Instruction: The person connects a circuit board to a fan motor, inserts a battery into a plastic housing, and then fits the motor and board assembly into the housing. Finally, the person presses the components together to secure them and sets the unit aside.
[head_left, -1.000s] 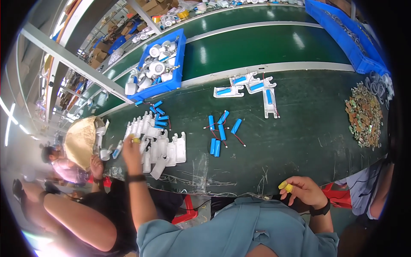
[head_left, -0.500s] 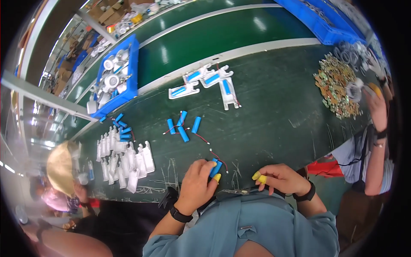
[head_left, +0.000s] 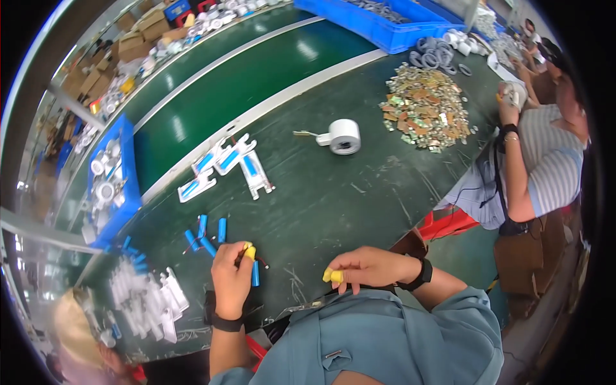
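Observation:
My left hand [head_left: 232, 276] is over the table near its front edge, thumb and forefinger pinched together in yellow finger covers. Whether anything small is between them is hidden. Right beside its thumb lies a blue cylindrical battery [head_left: 255, 274] with a thin lead and small plug. Several more blue batteries [head_left: 222, 230] lie just beyond that hand. My right hand [head_left: 369, 266], also with yellow-covered fingertips, hovers at the table edge in front of my body. Its thumb and forefinger meet, and I cannot make out anything in them.
White casings holding batteries [head_left: 228, 160] lie farther back, bare white casings [head_left: 144, 298] at left. A white ring-shaped part [head_left: 345, 136] stands mid-table. Beyond are small circuit boards [head_left: 427, 106], grey rings [head_left: 439, 54] and blue crates [head_left: 122, 218]. Co-workers sit on both sides.
The view has swung right. My left hand no longer grips the battery, which now lies beside it. The white ring-shaped part, earlier by the right co-worker's hand, now stands mid-table.

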`<state>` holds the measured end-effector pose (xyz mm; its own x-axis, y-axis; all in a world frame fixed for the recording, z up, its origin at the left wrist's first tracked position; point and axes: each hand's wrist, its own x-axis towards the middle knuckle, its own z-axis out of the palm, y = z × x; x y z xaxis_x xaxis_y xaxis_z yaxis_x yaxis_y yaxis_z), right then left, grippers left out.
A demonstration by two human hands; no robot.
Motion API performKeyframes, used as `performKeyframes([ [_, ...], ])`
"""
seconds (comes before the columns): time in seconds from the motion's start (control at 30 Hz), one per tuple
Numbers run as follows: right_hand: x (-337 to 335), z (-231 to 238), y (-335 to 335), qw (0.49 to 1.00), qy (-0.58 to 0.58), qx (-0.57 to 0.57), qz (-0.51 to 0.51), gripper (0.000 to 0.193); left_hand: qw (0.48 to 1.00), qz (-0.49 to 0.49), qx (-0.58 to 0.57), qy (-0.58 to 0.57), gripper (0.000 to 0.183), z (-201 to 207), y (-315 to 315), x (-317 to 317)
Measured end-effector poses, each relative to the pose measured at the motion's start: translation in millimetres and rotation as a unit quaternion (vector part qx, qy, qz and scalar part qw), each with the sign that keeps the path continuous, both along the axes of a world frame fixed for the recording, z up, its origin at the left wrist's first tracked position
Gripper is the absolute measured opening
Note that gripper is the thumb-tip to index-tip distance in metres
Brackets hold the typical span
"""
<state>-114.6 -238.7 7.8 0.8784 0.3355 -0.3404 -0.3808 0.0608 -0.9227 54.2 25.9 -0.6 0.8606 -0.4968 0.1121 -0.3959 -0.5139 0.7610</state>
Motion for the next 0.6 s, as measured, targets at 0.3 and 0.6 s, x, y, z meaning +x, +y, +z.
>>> performKeyframes([
  [0.3,97.4,41.8,-64.9,0.966,-0.042,-0.041,-0.251,0.056,0.978,0.04,-0.175,0.103,0.02,-4.9,25.8,-10.2],
  [0.6,176.0,-4.5,-64.1,0.95,-0.007,-0.05,-0.309,0.035,0.932,0.147,-0.313,0.112,0.029,13.8,44.6,-22.5],
])
